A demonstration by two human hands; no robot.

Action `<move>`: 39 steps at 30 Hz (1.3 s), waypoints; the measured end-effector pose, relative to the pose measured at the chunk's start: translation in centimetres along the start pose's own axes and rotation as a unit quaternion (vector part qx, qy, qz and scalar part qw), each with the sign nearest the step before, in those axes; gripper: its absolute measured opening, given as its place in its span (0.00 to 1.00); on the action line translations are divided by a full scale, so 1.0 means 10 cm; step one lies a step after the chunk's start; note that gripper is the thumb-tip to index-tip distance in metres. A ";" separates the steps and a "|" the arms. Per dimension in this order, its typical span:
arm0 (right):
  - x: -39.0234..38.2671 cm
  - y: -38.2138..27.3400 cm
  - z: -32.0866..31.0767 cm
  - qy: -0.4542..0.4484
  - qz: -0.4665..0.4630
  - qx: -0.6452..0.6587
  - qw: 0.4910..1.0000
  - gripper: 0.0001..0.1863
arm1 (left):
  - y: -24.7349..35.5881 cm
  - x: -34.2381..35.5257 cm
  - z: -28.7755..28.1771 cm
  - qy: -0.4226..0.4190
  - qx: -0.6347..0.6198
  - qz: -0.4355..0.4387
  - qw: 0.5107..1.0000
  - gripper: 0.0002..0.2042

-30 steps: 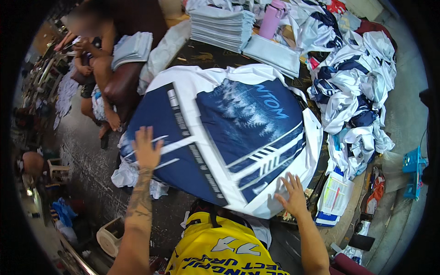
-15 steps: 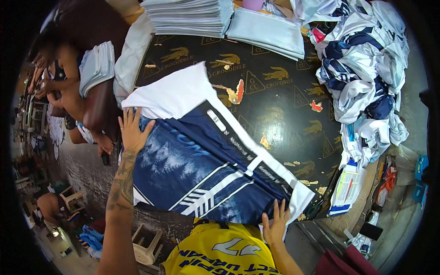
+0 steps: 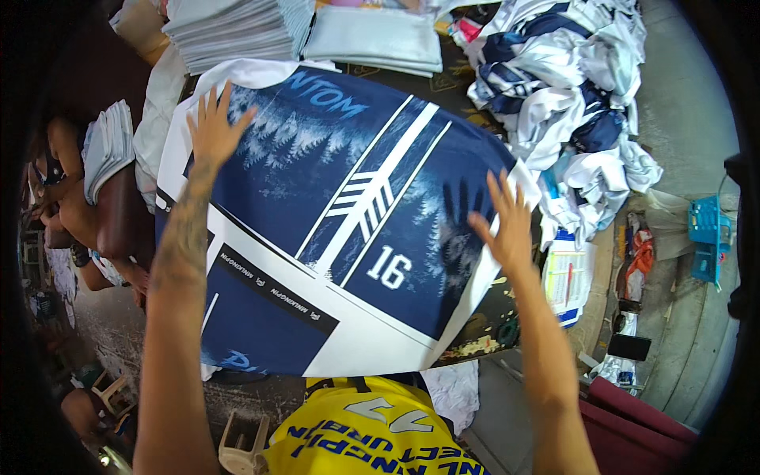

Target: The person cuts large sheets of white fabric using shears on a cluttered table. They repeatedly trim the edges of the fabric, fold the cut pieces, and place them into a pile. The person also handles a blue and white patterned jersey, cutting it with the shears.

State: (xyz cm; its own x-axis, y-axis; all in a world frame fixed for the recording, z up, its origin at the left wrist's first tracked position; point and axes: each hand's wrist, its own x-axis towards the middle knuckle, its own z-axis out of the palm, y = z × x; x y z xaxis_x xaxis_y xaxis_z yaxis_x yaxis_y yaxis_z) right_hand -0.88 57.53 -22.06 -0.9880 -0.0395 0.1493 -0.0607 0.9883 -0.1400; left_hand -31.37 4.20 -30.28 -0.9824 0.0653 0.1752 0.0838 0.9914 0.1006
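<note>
A large printed fabric panel [image 3: 289, 190] in navy blue and white lies spread over the table in front of me. It bears pale tree shapes, white arrow stripes and lettering; a second navy block edged with a dark strip shows at its near left. My left hand [image 3: 215, 131] rests with fingers spread on the panel's far left part, by the white margin. My right hand [image 3: 507, 226], fingers also apart, is at the right edge, its shadow falling on the cloth beside it. Neither hand grips anything.
Folded light-grey cloth stacks [image 3: 237, 36] and a flatter pile [image 3: 372, 39] line the far edge. A heap of navy and white fabric [image 3: 570, 95] lies far right, above papers [image 3: 564, 281]. A blue basket [image 3: 707, 237] stands farther right. Another person [image 3: 67, 170] sits at left.
The bunched, slanted cloth is now spread out flatter and farther over the table, covering most of its dark top. Both hands have moved away from me, and the view has shifted.
</note>
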 end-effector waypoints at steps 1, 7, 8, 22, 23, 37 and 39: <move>-0.39 -0.12 -0.11 -0.043 0.062 0.008 0.997 0.45 | 0.12 -0.38 -0.09 -0.001 -0.010 -0.029 1.000 0.45; -2.77 -0.52 -0.23 -0.172 0.324 0.041 0.929 0.45 | 1.40 -3.46 -0.58 -0.076 -0.126 -0.019 0.989 0.49; -2.94 -0.40 -0.23 -0.102 0.322 0.103 0.935 0.42 | 1.70 -3.89 -0.66 -0.093 -0.162 0.028 0.982 0.47; -3.87 1.00 -1.15 -0.305 0.347 0.499 0.733 0.23 | 3.17 -5.26 -1.11 -0.153 -0.237 0.171 0.944 0.23; -3.95 1.03 -1.25 -0.375 0.330 0.420 0.757 0.25 | 3.12 -5.27 -1.10 -0.141 -0.273 0.194 0.931 0.17; -2.97 0.50 -0.48 -0.578 0.094 0.299 0.753 0.43 | 3.27 -5.48 -1.18 -0.111 -0.317 0.092 0.937 0.11; -2.92 0.50 -0.51 -0.603 0.115 0.278 0.739 0.42 | 3.28 -5.49 -1.15 -0.099 -0.317 0.092 0.939 0.11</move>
State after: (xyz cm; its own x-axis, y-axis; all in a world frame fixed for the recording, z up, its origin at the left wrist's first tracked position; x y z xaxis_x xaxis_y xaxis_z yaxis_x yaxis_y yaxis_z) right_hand 28.43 64.38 -22.18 -0.3697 -0.3142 -0.8744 0.4110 0.7888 -0.4571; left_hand 27.26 31.79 -25.33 -0.9480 0.3112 0.0671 0.2759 0.6979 0.6609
